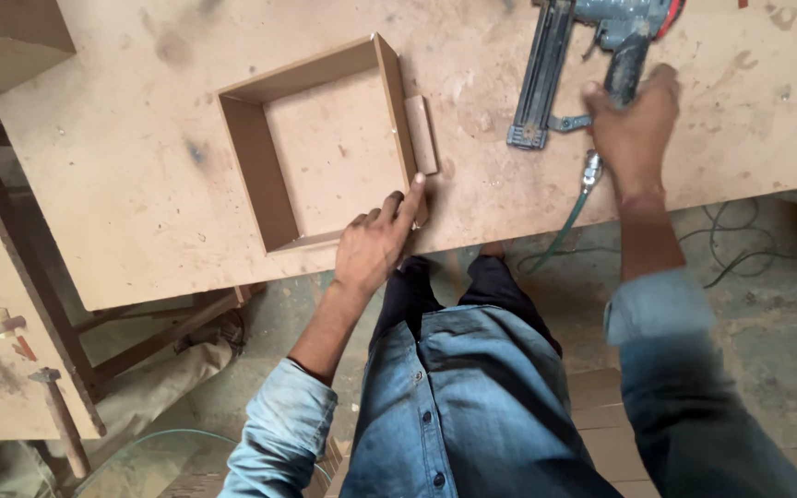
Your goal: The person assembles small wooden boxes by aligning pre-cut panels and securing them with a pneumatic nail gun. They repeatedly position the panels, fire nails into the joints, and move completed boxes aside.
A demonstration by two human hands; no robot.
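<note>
My left hand (375, 242) presses, fingers spread, on the frame (325, 148) corner — my right hand (634, 120) grips the nail gun (592, 55), lying well off to the right.

Bench (140, 166): pale tan, dark smudges. Frame (260, 166): brown board. Block (422, 134): light brown. Nailer (555, 65): grey-blue, red trim. Hose (569, 221): green. Shirt (472, 415): faded blue denim, dark buttons.

Stained fibreboard workbench (122, 166), dusty concrete floor (767, 304) (black cables (740, 263) trailing), hammer (57, 415) lower left
</note>
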